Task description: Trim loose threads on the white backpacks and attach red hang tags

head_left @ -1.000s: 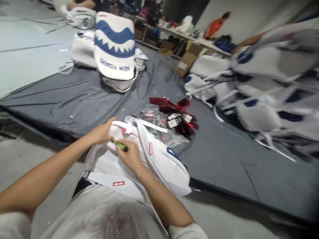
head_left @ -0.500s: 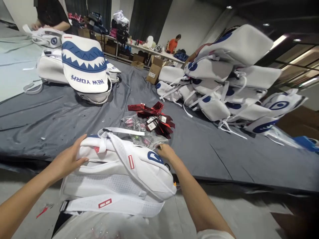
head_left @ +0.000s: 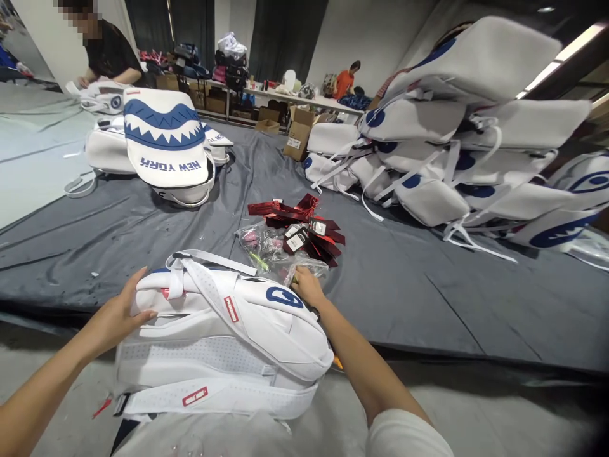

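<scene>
The right hand (head_left: 307, 287) has left the white backpack (head_left: 223, 330) and now reaches to one o'clock, fingers closing on the clear plastic bag (head_left: 271, 247) beside the red tags (head_left: 304, 222). The left hand (head_left: 124, 311) still grips the backpack's nine o'clock end on the grey surface (head_left: 143, 222).

Even, fairly bright indoor light fills the room, with a long ceiling strip lamp (head_left: 566, 60) blown out to a glaring streak at the upper right; the wrinkled grey table cover (head_left: 428, 279) shows soft sheen on its folds and only faint shadows under what lies on it. The wide lens bends straight lines towards the edges. The lower corners and right border are smeared and soft, while the centre is sharp.
</scene>
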Motion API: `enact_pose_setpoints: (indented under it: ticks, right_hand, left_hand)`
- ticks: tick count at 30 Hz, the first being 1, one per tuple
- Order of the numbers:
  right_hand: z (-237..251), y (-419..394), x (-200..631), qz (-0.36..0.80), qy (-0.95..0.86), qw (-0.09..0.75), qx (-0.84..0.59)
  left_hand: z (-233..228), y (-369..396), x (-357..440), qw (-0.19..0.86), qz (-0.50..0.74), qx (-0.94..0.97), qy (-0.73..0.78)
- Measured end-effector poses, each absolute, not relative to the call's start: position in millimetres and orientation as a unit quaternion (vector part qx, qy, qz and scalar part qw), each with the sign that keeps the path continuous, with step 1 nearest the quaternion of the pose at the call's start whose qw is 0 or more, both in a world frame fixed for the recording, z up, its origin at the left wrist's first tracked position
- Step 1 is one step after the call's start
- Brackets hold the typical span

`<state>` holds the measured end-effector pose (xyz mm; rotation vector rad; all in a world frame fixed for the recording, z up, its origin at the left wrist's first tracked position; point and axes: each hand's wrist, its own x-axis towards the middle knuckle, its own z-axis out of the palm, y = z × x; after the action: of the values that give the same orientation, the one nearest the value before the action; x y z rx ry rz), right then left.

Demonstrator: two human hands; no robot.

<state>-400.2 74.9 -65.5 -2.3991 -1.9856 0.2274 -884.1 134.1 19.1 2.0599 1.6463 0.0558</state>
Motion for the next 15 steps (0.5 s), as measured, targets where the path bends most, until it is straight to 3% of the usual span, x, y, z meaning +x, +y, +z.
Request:
enact_pose_setpoints:
  ticks: [7, 15]
  right_hand:
    - [-69.0, 76.0, -404.4, 0.064, -0.638, -0.046, -0.766]
    - [-53.8, 53.9, -403.5, 0.073, -0.59, 0.007, -0.804]
  left_hand:
    - [13.0, 142.6, -883.3, 0.295, 0.042, 0.752, 0.588]
    - [11.9, 144.2, -882.1, 0.279, 0.047, 0.761, 0.584]
